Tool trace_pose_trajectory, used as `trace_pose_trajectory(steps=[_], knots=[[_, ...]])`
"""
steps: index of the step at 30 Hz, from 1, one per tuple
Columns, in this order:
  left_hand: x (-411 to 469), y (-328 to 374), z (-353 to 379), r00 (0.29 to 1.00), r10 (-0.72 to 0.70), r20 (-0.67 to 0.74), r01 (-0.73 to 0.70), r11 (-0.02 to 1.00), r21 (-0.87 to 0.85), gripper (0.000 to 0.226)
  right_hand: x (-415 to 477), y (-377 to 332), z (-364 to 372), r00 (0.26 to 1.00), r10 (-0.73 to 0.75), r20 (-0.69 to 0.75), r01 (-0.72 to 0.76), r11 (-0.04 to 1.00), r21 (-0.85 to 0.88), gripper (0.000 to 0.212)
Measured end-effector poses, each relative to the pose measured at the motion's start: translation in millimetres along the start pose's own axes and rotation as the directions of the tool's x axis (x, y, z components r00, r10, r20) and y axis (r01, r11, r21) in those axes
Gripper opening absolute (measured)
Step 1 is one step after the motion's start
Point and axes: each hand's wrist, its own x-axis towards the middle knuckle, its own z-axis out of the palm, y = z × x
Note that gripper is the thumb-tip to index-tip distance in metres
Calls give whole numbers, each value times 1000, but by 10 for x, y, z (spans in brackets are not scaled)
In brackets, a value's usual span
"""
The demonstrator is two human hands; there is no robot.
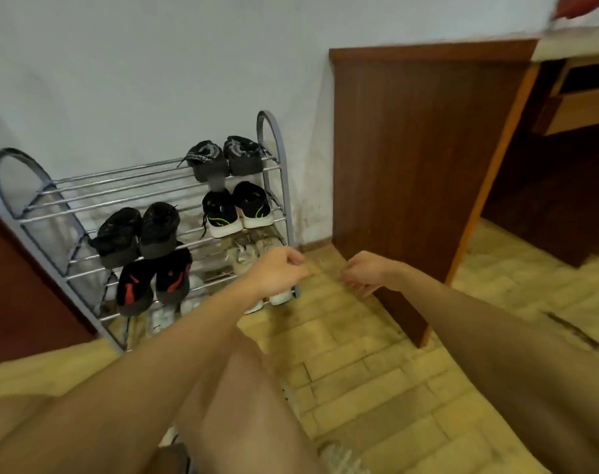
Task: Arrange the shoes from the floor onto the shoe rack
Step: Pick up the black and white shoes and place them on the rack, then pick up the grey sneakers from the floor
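A grey metal shoe rack [120, 181] stands against the white wall. On it sit black sneakers [228, 157] on the top right, black shoes with white soles [238, 208] below them, black shoes [137, 234] to the left, and black-and-red shoes [154, 280] lower left. Beige shoes [246, 254] rest on the lower right shelf, and white shoes [161, 318] lie at the bottom. My left hand [279, 271] hovers in front of the rack's right end, fingers curled, holding nothing. My right hand [364, 273] hangs over the floor beside it, fingers loosely bent and empty.
A tall brown wooden cabinet [417, 165] stands right of the rack, close to my right hand. A dark red door or panel [21, 302] is at the left. The floor [359, 371] is yellowish tile. A desk with a drawer [578, 107] is at the far right.
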Motion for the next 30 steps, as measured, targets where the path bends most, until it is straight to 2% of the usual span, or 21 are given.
trace_pose_trajectory(steps=[3,9,14,16,17,20,23,25,27,29,30], knots=[[105,-24,513,992,-15,124,5,997,80,28,-37,597,185,993,100,58,-102,994,29,39],[250,-230,1494,939,-123,322,65,980,186,34,-8,1636,582,972,216,94,-226,967,117,37],[215,-593,2036,853,-161,496,-12,945,328,24,-1,2297,1133,932,331,145,-345,935,86,33],[187,-750,2095,799,-214,562,-44,911,410,33,-26,2478,1373,909,365,200,-376,926,18,31],[184,-827,2099,779,-242,579,-48,896,441,37,-44,2550,1511,897,378,230,-379,924,-40,31],[209,-971,2026,761,-278,586,-51,875,482,44,-96,2709,1958,839,418,349,-368,908,-202,55],[280,-994,1934,775,-263,574,-64,872,485,34,-162,2789,2388,766,442,466,-341,895,-288,65],[319,-994,1909,787,-243,567,-60,884,463,8,-185,2824,2566,780,440,445,-299,886,-353,66],[348,-987,1918,801,-229,553,-53,893,446,11,-175,2859,2673,810,445,382,-308,877,-368,66],[345,-970,1950,811,-225,540,-40,900,435,4,-158,2861,2715,822,445,355,-310,873,-376,60],[338,-974,1981,806,-236,543,-34,897,441,20,-156,2857,2719,825,436,359,-291,873,-392,56]])
